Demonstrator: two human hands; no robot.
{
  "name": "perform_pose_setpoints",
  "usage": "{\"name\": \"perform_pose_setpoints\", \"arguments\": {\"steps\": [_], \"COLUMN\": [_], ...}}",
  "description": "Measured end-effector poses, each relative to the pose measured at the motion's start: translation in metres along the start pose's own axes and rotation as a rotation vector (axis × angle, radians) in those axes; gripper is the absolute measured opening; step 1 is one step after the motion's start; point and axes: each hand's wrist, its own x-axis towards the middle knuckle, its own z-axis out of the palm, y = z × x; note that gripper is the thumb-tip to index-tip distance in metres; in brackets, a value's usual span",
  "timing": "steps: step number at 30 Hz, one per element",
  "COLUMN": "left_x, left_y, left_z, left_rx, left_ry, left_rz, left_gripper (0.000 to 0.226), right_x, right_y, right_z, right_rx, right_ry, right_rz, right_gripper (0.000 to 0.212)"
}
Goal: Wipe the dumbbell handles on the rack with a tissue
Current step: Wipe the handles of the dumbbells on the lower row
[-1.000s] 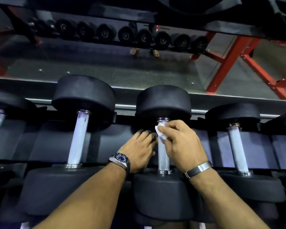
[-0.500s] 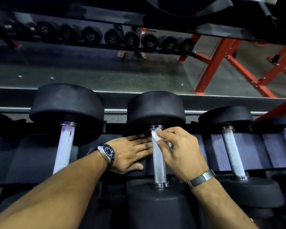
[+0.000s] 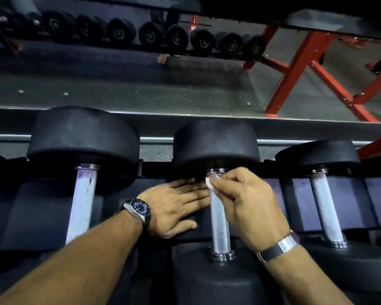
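3 dumbbells fully in view on rack (image 3: 42, 208), lying front to back, black round heads, knurled silver handles.

Item 1: middle dumbbell (image 3: 216, 144). Middle handle (image 3: 219, 223) running from far head down to near head, chrome collar at each end.

Item 2: tissue (image 3: 211, 181). Small, white, crumpled. Located at far end of middle handle, just below far collar, touching the metal. Pinched between thumb and fingertips of right hand (image 3: 249, 205).

Item 3: right hand. Fingers curled, closed on tissue, knuckles raised, hand lying over right side of middle handle. Dark strap with silver plate (image 3: 277, 247) on wrist.

Item 4: left hand (image 3: 174, 208). Flat, fingers straight and together, pointing right toward middle handle; fingertips touching or nearly touching its left side, exact contact unclear. Palm down on dark rack padding. Holding nothing. Wristwatch (image 3: 139, 210) with dark dial on wrist.

Item 5: left dumbbell (image 3: 81, 133). Handle bare, 1 dark speck near far end. Well apart from both hands.

Item 6: right dumbbell (image 3: 317, 155). Smaller head, handle bare, near right forearm, not touched.

Item 7: mirror (image 3: 141, 89) behind rack. Reflecting row of small black dumbbells (image 3: 176, 38), speckled dark floor, red metal frame (image 3: 295, 73).
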Motion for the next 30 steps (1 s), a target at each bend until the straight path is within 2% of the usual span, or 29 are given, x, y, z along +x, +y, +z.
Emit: {"name": "perform_pose_setpoints", "arguments": {"steps": [2,7,11,15,19,20,23,27,30], "left_x": [0.001,0.001,0.002,0.003,0.003,0.003,0.001,0.001,0.001], "left_y": [0.0,-0.003,-0.002,-0.002,-0.001,-0.001,0.0,0.0,0.0], "left_z": [0.0,0.0,-0.002,-0.004,-0.003,-0.004,-0.003,-0.002,-0.003], "left_rx": [-0.003,-0.025,-0.025,-0.04,-0.027,-0.025,-0.046,-0.008,0.002], "left_ry": [0.003,0.005,0.019,0.008,0.029,0.041,0.054,0.047,0.037], "left_rz": [0.001,-0.025,-0.022,-0.023,-0.018,-0.018,-0.026,-0.006,-0.007], "left_gripper": [0.066,0.063,0.062,0.061,0.063,0.064,0.065,0.064,0.063], "right_x": [-0.013,-0.011,-0.017,0.0,-0.005,-0.005,-0.004,-0.005,0.0], "right_y": [-0.002,0.001,-0.007,-0.002,-0.011,-0.01,-0.018,-0.026,-0.03], "right_z": [-0.006,-0.004,-0.008,-0.015,-0.022,-0.025,-0.024,-0.028,-0.026], "right_rx": [-0.013,0.076,0.012,0.04,-0.039,-0.021,-0.014,-0.056,-0.056], "right_ry": [-0.062,0.036,-0.085,-0.019,-0.251,-0.274,-0.172,-0.386,-0.243], "right_rz": [-0.039,0.039,-0.021,0.076,0.119,0.164,0.228,0.309,0.335], "right_gripper": [0.016,0.015,0.013,0.007,0.004,0.005,0.003,0.004,0.004]}}
